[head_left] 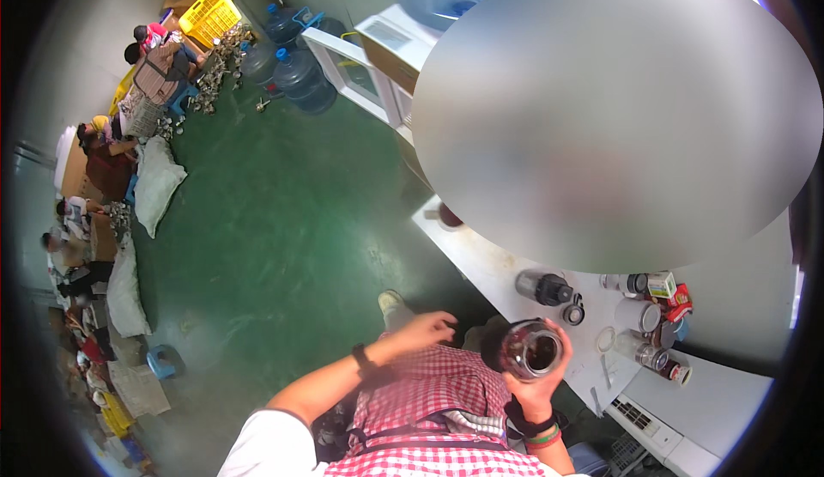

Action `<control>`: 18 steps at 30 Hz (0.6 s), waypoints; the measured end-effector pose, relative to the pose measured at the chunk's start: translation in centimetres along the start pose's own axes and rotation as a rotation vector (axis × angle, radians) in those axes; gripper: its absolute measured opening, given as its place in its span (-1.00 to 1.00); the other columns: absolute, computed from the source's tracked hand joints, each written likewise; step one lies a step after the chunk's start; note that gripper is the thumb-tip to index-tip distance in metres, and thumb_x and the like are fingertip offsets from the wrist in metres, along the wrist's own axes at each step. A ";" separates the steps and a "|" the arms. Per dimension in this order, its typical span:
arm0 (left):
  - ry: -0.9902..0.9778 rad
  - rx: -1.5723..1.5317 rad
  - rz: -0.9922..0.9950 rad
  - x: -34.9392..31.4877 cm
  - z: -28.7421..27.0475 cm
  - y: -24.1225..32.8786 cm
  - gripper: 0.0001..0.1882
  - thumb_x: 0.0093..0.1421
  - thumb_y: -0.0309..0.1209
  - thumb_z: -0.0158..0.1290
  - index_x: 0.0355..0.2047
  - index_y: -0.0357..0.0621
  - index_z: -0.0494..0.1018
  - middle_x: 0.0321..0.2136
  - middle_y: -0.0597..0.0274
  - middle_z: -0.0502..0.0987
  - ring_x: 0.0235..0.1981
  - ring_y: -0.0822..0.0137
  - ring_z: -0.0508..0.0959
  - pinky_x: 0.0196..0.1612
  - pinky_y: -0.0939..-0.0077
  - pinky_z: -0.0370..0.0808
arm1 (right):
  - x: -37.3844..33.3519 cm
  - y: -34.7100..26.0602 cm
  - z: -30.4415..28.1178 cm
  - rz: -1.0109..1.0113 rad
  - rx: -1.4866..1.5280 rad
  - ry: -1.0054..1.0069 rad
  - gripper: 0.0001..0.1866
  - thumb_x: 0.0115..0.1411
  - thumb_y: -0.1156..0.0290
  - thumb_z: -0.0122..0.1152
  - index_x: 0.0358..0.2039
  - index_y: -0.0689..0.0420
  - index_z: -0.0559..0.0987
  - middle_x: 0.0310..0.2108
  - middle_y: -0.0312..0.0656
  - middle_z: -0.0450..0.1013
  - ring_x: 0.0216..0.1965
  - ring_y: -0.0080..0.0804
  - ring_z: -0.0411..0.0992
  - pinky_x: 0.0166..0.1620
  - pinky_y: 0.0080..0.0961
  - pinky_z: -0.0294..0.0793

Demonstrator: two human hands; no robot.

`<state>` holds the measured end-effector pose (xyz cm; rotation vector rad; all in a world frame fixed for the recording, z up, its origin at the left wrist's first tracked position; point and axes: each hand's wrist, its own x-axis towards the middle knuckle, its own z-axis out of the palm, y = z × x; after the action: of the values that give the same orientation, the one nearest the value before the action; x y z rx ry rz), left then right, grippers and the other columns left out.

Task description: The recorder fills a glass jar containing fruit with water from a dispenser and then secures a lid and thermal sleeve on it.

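In the head view, the near edge of the white table (489, 262) runs diagonally from the corner by a mug (451, 216) down to the right, passing behind the glass jar (524, 350). The jar is held up in front of the person at this edge, its open mouth facing the camera and dark contents visible inside. The right hand (541, 391) has its fingers clamped around the jar's side. The left hand (427, 329) is clear of the jar and table, its fingers loosely bent and gripping nothing visible. Open room lies to the left, where the green floor (257, 219) extends to white sacks (159, 181) and seated people (154, 73). On the right, clearance is limited by a dark-capped bottle (543, 287), a ring-shaped lid (573, 314) just beside it, and a row of containers (638, 315) farther back. Large water bottles (305, 82) and a yellow crate (210, 17) stand along the far side; the upper right is blurred out
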<state>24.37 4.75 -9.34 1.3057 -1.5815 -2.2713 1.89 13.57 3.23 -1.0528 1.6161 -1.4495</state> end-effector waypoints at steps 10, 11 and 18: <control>0.298 0.218 -0.053 -7.1 -22.6 2.7 -0.57 0.21 -0.27 0.06 0.08 -0.11 0.37 -0.20 0.11 0.58 -0.34 0.33 0.60 -0.27 0.43 0.53 | 8.1 3.1 23.7 0.030 0.053 -0.003 -0.03 -0.28 0.44 0.53 0.15 0.24 0.17 0.06 -0.06 0.30 0.07 -0.28 0.35 0.15 -0.38 0.32; 0.321 0.280 -0.027 -6.4 -24.4 4.0 -0.57 0.23 -0.30 0.04 0.09 -0.15 0.35 -0.21 0.15 0.58 -0.32 0.37 0.58 -0.27 0.48 0.52 | 9.3 3.8 25.4 0.000 -0.008 0.012 -0.03 -0.28 0.40 0.55 0.14 0.24 0.18 0.04 -0.04 0.33 0.06 -0.27 0.37 0.14 -0.39 0.33; 0.347 0.653 0.195 1.9 -36.1 8.7 -0.47 0.20 -0.36 0.07 0.15 -0.26 0.24 -0.12 0.14 0.54 -0.21 0.33 0.56 -0.22 0.49 0.51 | 18.4 10.5 35.6 -0.043 -0.110 0.283 -0.01 -0.29 0.34 0.56 0.15 0.24 0.19 0.06 0.03 0.31 0.08 -0.13 0.35 0.13 -0.32 0.35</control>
<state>44.21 -26.57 -7.25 1.4675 -2.2668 -1.3545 25.30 -17.47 -11.12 -0.9814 1.9003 -1.6119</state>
